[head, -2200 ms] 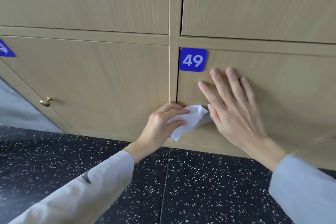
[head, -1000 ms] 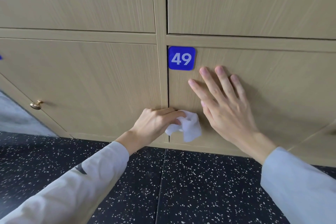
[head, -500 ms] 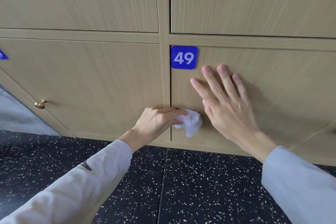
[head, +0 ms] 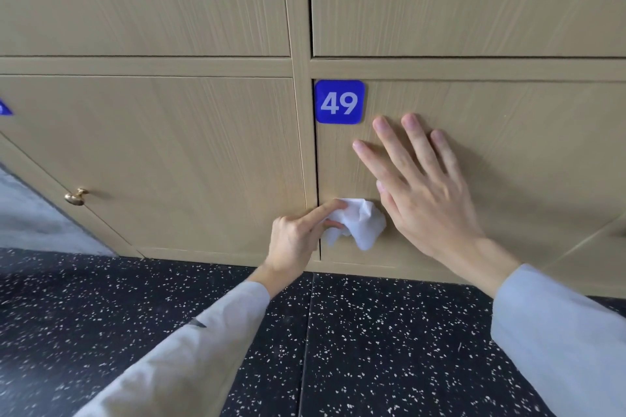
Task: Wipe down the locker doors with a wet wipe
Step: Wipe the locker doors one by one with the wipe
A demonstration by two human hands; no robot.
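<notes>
The left hand (head: 298, 240) pinches a crumpled wet wipe (head: 359, 223) at door 49's (head: 508, 179) lower left edge — right hand (head: 426, 193) spread flat beside it, below the number plate (head: 339, 101); a brass knob (head: 76, 196) sits on the neighbouring door (head: 169, 162).

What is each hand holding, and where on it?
The left hand pinches the crumpled white wet wipe at its left edge, against door 49. The right hand holds nothing; it lies flat on that door.
</notes>
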